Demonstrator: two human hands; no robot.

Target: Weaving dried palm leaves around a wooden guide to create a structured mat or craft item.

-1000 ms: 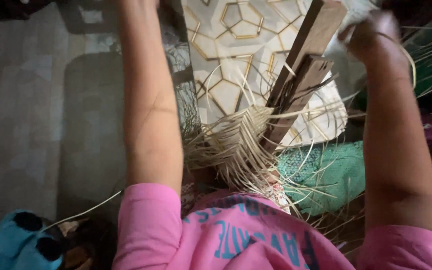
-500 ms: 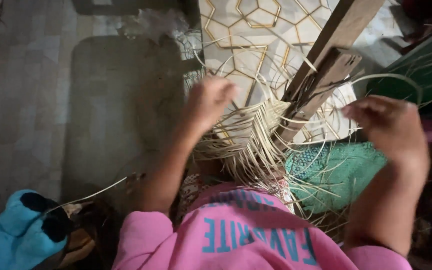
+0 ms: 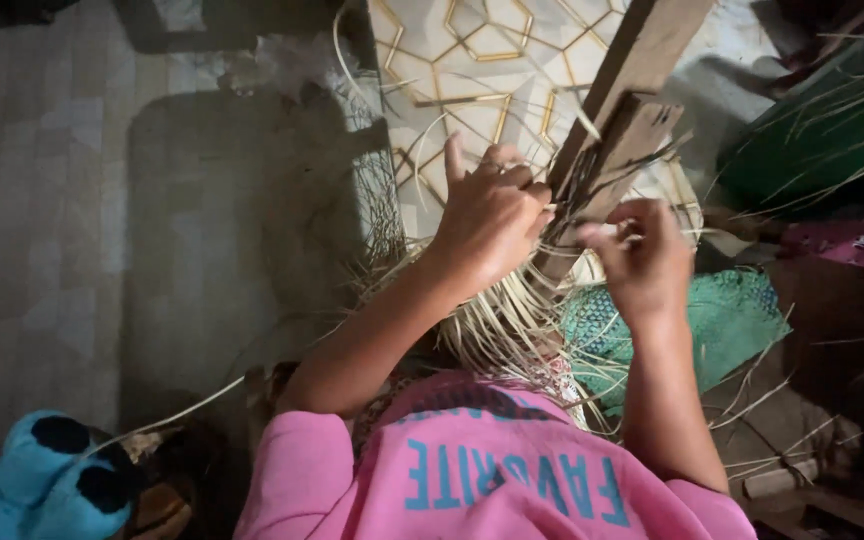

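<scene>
A woven panel of pale straw strips (image 3: pixel 497 320) fans out below a dark wooden frame (image 3: pixel 612 130) that leans up to the right. My left hand (image 3: pixel 492 215) rests on the weave just left of the frame's lower end, with its fingers curled on thin strips. My right hand (image 3: pixel 637 250) is close beside it on the right, pinching strips at the frame's base. Loose strip ends stick out all around both hands. The weave under the hands is hidden.
A white cloth with gold hexagon lines (image 3: pixel 472 70) lies behind the frame. A green knitted cloth (image 3: pixel 712 320) sits at the right, a blue soft toy (image 3: pixel 42 480) at the lower left, grey floor tiles (image 3: pixel 42 200) to the left.
Both hands have come down from high up and moved together onto the weave at the frame's base. The long strip in the right hand was drawn down.
</scene>
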